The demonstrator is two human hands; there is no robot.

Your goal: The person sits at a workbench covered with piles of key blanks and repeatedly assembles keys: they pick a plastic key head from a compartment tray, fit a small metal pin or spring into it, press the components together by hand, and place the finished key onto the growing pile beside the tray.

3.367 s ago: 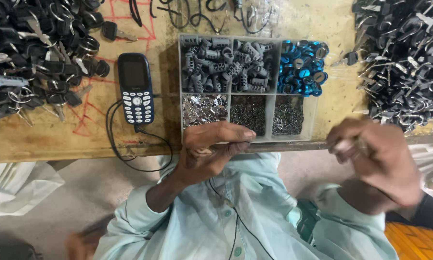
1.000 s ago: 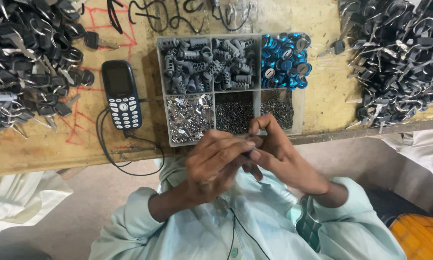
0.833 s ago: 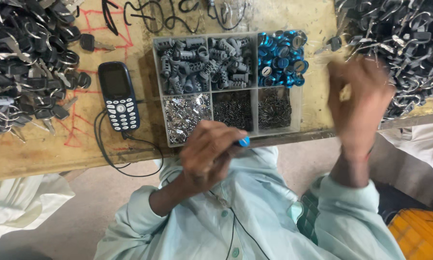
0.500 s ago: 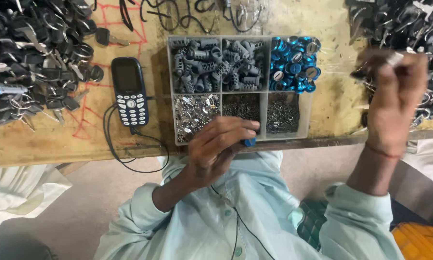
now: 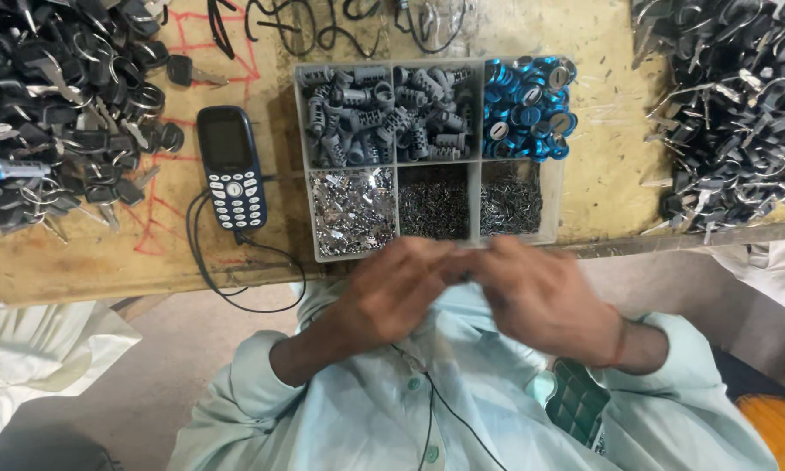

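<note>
Down from beside the far pile, the right hand has rejoined the left hand just below the clear plastic compartment tray; both look clenched, though blur hides what they grip.

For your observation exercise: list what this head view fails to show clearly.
- Left hand and right hand: motion-blurred; anything held between them is hidden.
- Small metal parts in the tray: too small to identify.
- Pile of black keys: cut off by the frame edge.
</note>
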